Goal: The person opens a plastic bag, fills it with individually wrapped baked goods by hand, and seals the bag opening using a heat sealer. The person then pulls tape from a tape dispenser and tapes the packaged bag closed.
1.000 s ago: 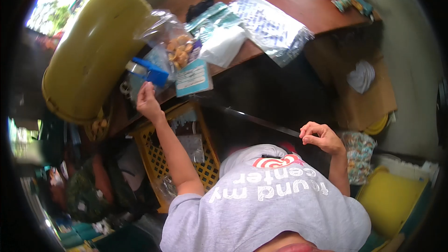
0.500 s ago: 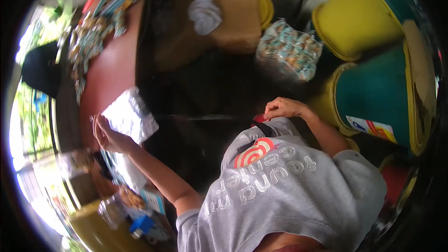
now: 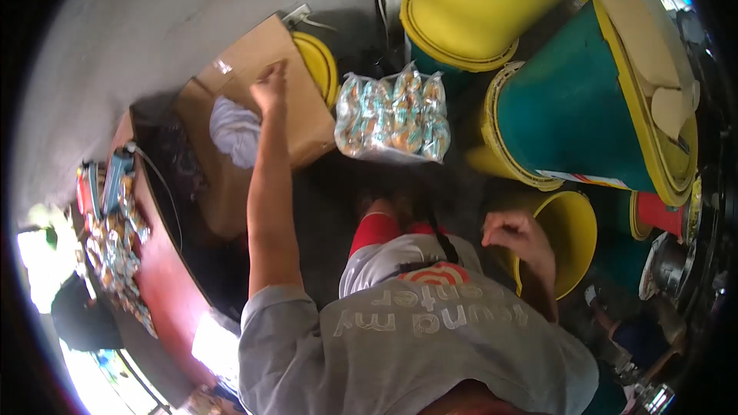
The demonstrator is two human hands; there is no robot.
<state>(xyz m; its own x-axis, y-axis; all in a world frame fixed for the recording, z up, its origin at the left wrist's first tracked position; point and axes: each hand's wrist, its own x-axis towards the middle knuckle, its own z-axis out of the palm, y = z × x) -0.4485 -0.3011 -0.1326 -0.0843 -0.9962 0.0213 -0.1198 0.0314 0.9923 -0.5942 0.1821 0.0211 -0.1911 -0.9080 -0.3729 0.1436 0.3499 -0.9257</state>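
Note:
My left hand (image 3: 270, 87) is raised over the cardboard box (image 3: 304, 119), its fingers pressed together; what they hold, if anything, is too small to make out. A crumpled white cloth (image 3: 235, 132) lies on the box just beside my left wrist. My right hand (image 3: 520, 237) is near my waist with curled fingers, in front of an open yellow bucket (image 3: 573, 234); I cannot make out anything in it. Between and beyond my hands, a clear bag of small packed items (image 3: 393, 117) sits on the dark floor.
On the left stands a red-brown table (image 3: 165, 261) with a pile of small packets (image 3: 115, 253) and a silvery sheet (image 3: 217, 347). Large yellow (image 3: 480, 0) and green (image 3: 573, 111) buckets stand at the right. Part of a person (image 3: 642, 338) shows at the lower right.
The view has swung from the table toward the bag and buckets. My left hand has gone from over the table to over the box. The clear strip once stretched between my hands no longer shows.

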